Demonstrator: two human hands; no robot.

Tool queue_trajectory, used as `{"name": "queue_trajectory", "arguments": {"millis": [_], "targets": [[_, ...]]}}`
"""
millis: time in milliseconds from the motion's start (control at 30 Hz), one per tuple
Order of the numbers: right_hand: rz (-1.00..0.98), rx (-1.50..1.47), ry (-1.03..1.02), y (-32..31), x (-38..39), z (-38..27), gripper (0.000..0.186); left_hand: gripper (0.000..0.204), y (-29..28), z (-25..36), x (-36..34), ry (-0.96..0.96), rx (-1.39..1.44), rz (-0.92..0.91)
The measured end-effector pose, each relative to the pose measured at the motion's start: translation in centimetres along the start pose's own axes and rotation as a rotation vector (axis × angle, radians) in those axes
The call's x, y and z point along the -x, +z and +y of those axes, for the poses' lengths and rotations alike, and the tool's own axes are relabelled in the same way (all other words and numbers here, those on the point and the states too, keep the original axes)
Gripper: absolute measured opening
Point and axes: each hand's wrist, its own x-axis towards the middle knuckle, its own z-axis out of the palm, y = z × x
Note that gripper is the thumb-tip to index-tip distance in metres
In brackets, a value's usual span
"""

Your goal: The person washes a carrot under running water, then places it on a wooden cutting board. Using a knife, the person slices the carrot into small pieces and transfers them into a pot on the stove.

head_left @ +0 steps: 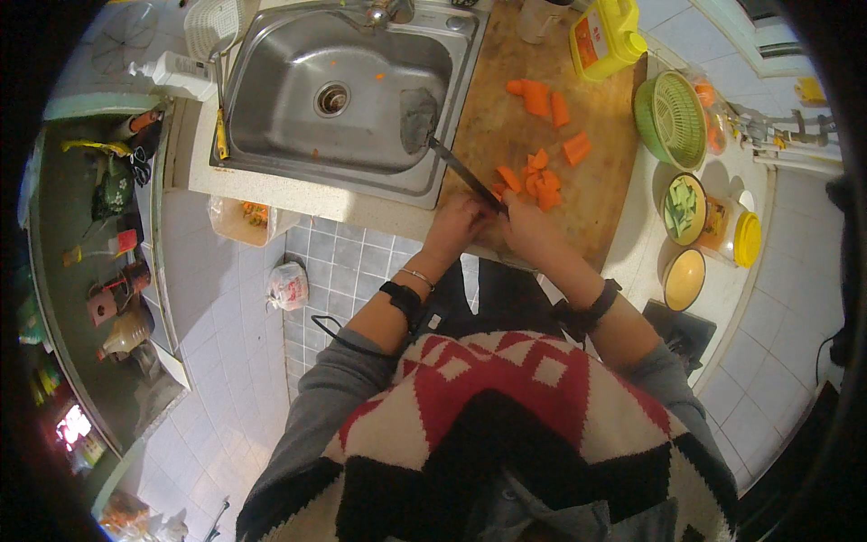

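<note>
My right hand (528, 228) grips a dark-bladed kitchen knife (459, 167), its blade angled to the upper left past the cutting board's edge toward the sink. Close against it is my left hand (457, 223), fingers curled in near the blade; anything they hold is hidden. Both hands are over the near edge of the wooden cutting board (591, 221). Just beyond the knife lies a heap of cut orange carrot chunks (542, 185). Farther back on the board are larger carrot pieces (537, 97) and a single carrot chunk (576, 148).
Left of the board is a steel sink (298, 63) with a grey cloth (418, 117) on its wall. A yellow jug (605, 41) stands at the board's far end. Along the right are a green colander (646, 108), a bowl of green slices (684, 210), an empty bowl (684, 280) and a yellow-lidded jar (746, 239).
</note>
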Motion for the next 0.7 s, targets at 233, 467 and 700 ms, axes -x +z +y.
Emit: {"name": "queue_trajectory", "arguments": {"millis": [233, 467, 700], "targets": [[0.040, -0.032, 0.003, 1.7, -0.7, 0.4, 0.031, 0.024, -0.3, 0.7, 0.4, -0.411, 0.075, -0.147], [0.059, -0.093, 0.002, 1.8, -0.4, 0.5, 0.030, 0.030, 0.2, 0.1, -0.2, -0.934, 0.677, -0.282], [0.082, -0.132, -0.030, 1.5, -0.1, 0.5, 0.028, 0.032, -0.8, 1.8, -1.5, -0.936, 0.541, -0.276]]}}
